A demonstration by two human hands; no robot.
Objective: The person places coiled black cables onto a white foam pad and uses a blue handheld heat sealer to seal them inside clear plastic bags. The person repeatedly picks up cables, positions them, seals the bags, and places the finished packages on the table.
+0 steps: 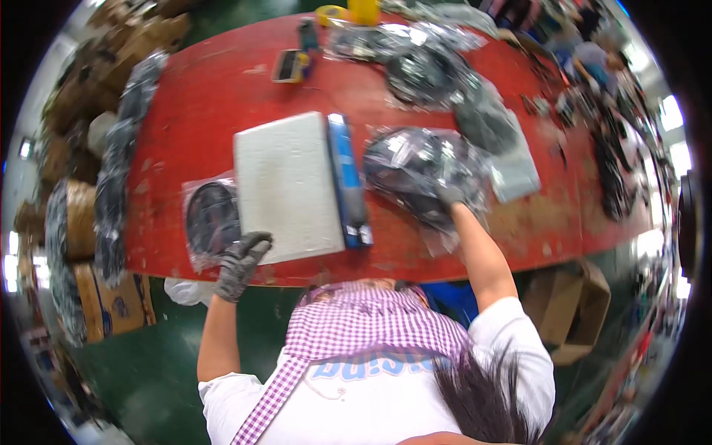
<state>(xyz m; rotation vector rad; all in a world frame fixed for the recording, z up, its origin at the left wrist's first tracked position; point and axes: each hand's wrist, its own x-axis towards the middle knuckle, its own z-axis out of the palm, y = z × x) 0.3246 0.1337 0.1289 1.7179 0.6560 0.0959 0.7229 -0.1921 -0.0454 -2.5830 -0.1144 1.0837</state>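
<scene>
Head view shows a crinkled clear plastic bag holding dark, glossy parts [404,159] at the right hand [449,196], mostly ahead and to its left. This hand's grey-gloved fingers meet the plastic; blur hides how far they close, so I cannot tell whether they grasp or press. At the left hand [245,259], a broad white foam slab [289,185] lies ahead and to the right. As judged from here, the dark parts remain wrapped and the slab is uncovered; whatever is finished beyond that cannot be told. The left hand's fingers are bent over the slab's near-left edge, whether pinching or merely resting being unclear. Its forearm angles up from below; the right forearm reaches farther forward, slanting leftward.

Between the hands, a narrow blue box [343,170] lies beside the slab. A clear-bagged black ring-shaped part [213,219] sits just beyond the left hand, on the red, scuffed table [193,96].
</scene>
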